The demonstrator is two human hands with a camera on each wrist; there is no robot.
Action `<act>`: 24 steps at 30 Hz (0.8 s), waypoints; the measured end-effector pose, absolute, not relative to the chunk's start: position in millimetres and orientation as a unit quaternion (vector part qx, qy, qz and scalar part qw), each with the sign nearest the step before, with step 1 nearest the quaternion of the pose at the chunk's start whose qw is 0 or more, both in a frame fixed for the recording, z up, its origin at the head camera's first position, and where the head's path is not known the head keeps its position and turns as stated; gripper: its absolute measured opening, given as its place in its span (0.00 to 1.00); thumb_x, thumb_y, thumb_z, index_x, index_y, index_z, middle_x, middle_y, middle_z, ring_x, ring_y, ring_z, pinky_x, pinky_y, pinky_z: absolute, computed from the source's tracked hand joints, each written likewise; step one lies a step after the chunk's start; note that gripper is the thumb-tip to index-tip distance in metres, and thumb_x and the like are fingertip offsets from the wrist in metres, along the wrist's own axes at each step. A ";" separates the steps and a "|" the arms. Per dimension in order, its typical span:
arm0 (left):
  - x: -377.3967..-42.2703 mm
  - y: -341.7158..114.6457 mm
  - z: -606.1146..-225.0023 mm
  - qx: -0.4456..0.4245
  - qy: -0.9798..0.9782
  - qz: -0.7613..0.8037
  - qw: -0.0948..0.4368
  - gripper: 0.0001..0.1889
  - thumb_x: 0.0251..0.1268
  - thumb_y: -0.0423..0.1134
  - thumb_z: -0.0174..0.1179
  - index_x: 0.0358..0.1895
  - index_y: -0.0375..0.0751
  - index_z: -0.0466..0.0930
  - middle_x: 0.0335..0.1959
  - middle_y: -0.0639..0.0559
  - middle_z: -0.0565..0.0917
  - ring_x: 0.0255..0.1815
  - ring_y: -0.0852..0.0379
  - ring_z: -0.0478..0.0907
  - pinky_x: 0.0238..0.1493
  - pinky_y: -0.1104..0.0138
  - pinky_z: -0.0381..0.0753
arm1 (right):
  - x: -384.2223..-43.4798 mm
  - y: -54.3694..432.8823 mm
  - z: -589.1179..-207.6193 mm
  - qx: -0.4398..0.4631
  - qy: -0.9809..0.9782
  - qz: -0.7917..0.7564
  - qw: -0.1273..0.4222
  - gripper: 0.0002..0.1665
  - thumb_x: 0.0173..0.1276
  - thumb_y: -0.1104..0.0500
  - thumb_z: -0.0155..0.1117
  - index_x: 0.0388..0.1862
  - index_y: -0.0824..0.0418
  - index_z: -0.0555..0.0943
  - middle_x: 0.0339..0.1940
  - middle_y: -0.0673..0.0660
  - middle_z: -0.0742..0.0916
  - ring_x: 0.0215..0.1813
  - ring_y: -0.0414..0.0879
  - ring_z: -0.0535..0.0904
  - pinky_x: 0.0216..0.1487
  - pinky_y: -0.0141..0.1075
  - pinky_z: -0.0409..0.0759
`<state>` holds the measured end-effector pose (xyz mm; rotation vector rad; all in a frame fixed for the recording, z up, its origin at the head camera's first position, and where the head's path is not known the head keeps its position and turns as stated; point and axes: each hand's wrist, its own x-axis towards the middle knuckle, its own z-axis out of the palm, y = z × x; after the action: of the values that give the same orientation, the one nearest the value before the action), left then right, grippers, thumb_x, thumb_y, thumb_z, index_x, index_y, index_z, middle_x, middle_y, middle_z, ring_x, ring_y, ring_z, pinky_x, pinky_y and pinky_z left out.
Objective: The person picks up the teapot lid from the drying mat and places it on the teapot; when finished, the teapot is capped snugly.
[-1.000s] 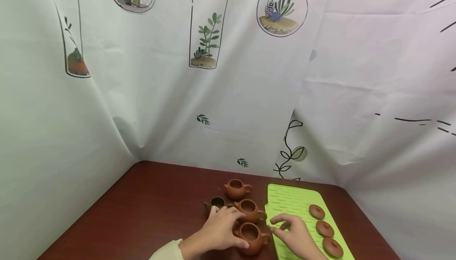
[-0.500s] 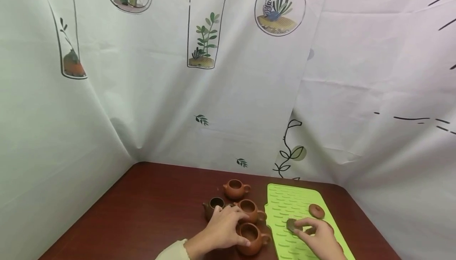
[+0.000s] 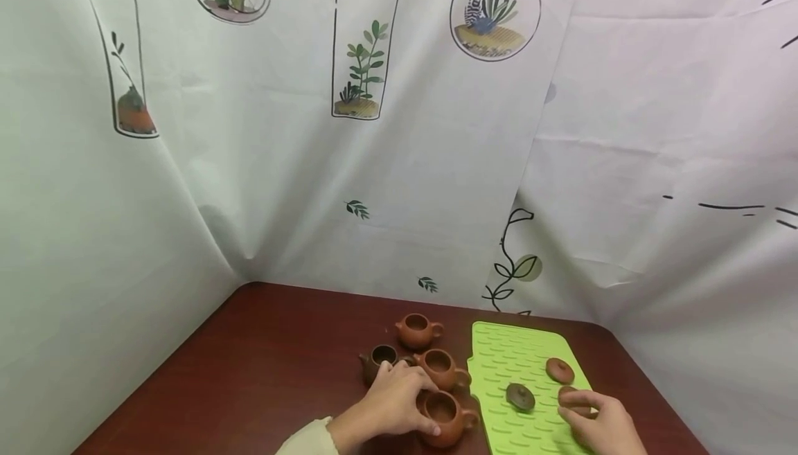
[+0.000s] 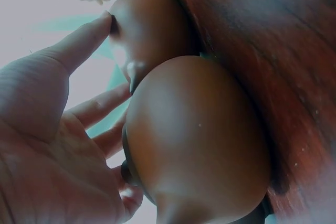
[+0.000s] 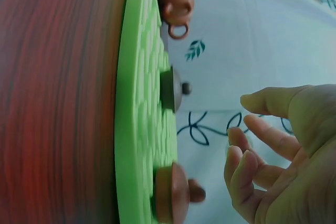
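My left hand (image 3: 399, 399) holds the front open reddish-brown teapot (image 3: 454, 434), thumb at its near rim and fingers on the far side. Under that palm, in the left wrist view, is another brown teapot (image 4: 194, 140) topped by a lid with a dark knob (image 4: 126, 172). A dark brown lid (image 3: 520, 397) lies knob up on the green mat (image 3: 492, 344). My right hand (image 3: 605, 424) hovers right of it with nothing between thumb and fingers (image 5: 268, 100), close to a reddish lid (image 3: 567, 394) that it partly covers. Another reddish lid (image 3: 560, 370) sits farther back.
Three more lidless teapots stand behind my left hand: a dark one (image 3: 370, 370), a reddish one (image 3: 444, 375) touching its neighbours closely, and one at the back (image 3: 416, 334). Printed white cloth (image 3: 399, 185) hangs around the dark red table (image 3: 268, 344).
The dark lid, pinched in my right hand and carried rightward over the mat, now lies on it. My right hand has let go and moved right. My left hand stays on the front teapot.
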<state>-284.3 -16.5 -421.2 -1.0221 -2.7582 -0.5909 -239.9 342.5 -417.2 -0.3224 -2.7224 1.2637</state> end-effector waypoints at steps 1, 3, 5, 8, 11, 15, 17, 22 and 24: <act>-283.8 -16.7 -421.2 -0.338 -0.918 -0.196 0.070 0.25 0.41 0.65 0.76 0.46 0.64 0.87 0.44 0.72 0.80 0.46 0.61 0.73 0.41 0.61 0.62 | -239.8 346.0 -417.9 -0.114 -0.898 0.421 0.056 0.22 0.58 0.54 0.76 0.46 0.67 0.86 0.40 0.56 0.88 0.30 0.45 0.81 0.32 0.41 0.78; -283.6 -16.9 -421.3 -0.334 -0.920 -0.196 0.066 0.26 0.41 0.65 0.76 0.46 0.63 0.87 0.44 0.71 0.81 0.46 0.61 0.73 0.40 0.61 0.63 | -240.3 353.7 -418.9 -0.119 -0.902 0.413 0.049 0.24 0.58 0.51 0.76 0.47 0.67 0.86 0.40 0.56 0.88 0.30 0.47 0.79 0.31 0.41 0.76; -283.8 -16.6 -421.3 -0.329 -0.921 -0.200 0.057 0.26 0.41 0.64 0.76 0.47 0.62 0.87 0.45 0.71 0.81 0.47 0.61 0.73 0.41 0.61 0.62 | -240.5 362.2 -419.9 -0.123 -0.906 0.404 0.038 0.26 0.57 0.50 0.76 0.48 0.66 0.86 0.42 0.57 0.87 0.34 0.50 0.78 0.32 0.42 0.76; -284.6 -15.3 -421.5 -0.324 -0.923 -0.205 0.049 0.27 0.41 0.64 0.76 0.47 0.62 0.86 0.46 0.71 0.82 0.48 0.60 0.73 0.41 0.60 0.61 | -241.2 374.0 -421.9 -0.122 -0.913 0.390 0.019 0.28 0.56 0.47 0.76 0.49 0.65 0.86 0.50 0.63 0.85 0.44 0.53 0.77 0.37 0.42 0.76; -285.0 -14.1 -421.6 -0.323 -0.923 -0.204 0.052 0.26 0.41 0.64 0.76 0.47 0.62 0.86 0.46 0.72 0.82 0.48 0.60 0.73 0.41 0.59 0.61 | -241.5 382.1 -425.1 -0.126 -0.907 0.402 -0.003 0.28 0.56 0.47 0.75 0.50 0.65 0.86 0.55 0.67 0.82 0.45 0.52 0.75 0.37 0.42 0.76; -286.6 -13.1 -421.2 -0.317 -0.924 -0.208 0.044 0.26 0.40 0.63 0.77 0.46 0.61 0.87 0.44 0.73 0.82 0.48 0.59 0.73 0.43 0.57 0.62 | -242.2 387.9 -429.2 -0.126 -0.904 0.408 -0.017 0.30 0.57 0.46 0.74 0.51 0.67 0.86 0.56 0.67 0.83 0.46 0.52 0.77 0.38 0.43 0.78; -288.1 -13.2 -420.4 -0.312 -0.925 -0.216 0.032 0.27 0.39 0.63 0.78 0.46 0.60 0.87 0.43 0.73 0.81 0.49 0.58 0.73 0.45 0.55 0.63 | -243.1 390.7 -431.1 -0.119 -0.910 0.397 -0.020 0.30 0.57 0.46 0.75 0.50 0.68 0.85 0.53 0.68 0.84 0.49 0.57 0.80 0.39 0.46 0.80; -289.4 -13.4 -419.0 -0.306 -0.926 -0.221 0.017 0.27 0.38 0.62 0.79 0.45 0.59 0.86 0.41 0.72 0.82 0.49 0.58 0.74 0.45 0.56 0.62 | -245.3 395.9 -436.7 -0.108 -0.921 0.374 -0.019 0.26 0.56 0.49 0.78 0.44 0.69 0.86 0.42 0.62 0.87 0.48 0.62 0.81 0.42 0.51 0.80; -289.4 -13.4 -418.6 -0.306 -0.926 -0.220 0.018 0.26 0.37 0.62 0.79 0.44 0.60 0.86 0.41 0.72 0.81 0.48 0.59 0.74 0.44 0.57 0.62 | -245.9 396.7 -438.2 -0.107 -0.922 0.371 -0.016 0.24 0.56 0.51 0.78 0.42 0.68 0.86 0.40 0.60 0.87 0.47 0.61 0.81 0.42 0.51 0.80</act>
<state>-289.4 -13.4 -418.6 -0.9499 -2.8775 -0.6830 -245.9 396.7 -438.2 -0.3384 -2.9277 1.1768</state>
